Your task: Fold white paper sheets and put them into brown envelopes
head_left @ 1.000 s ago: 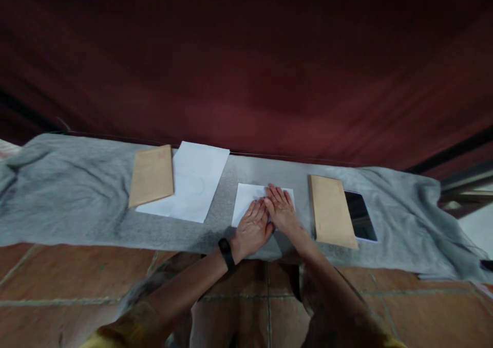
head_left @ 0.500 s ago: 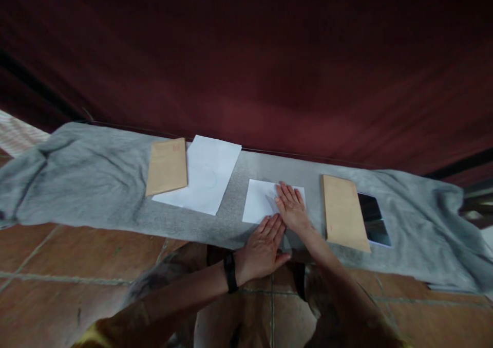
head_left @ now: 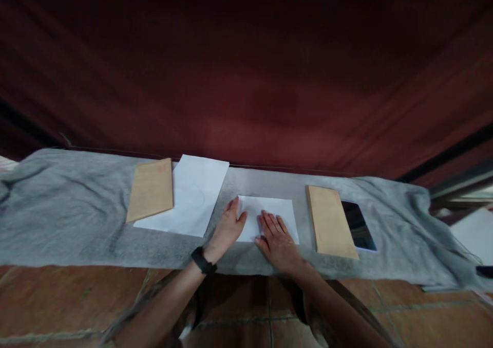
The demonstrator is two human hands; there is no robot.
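A small white sheet of paper, which looks folded, lies flat on the grey cloth in front of me. My left hand is at its left edge, fingers stretched along that edge and the thumb apart over the paper. Flat on the right part of the same sheet rests my right hand, its fingers spread a little. Neither hand grips anything. The fingers hide parts of the sheet's left edge and lower right side.
Left of the hands, larger white sheets lie partly under a brown envelope. To the right, a stack of brown envelopes partly covers a dark-screened phone or tablet. Grey cloth covers the bench, with a dark red curtain behind.
My left hand has moved from the paper's lower right to its left edge. My right hand has slid down and left on the paper. The view has shifted slightly.
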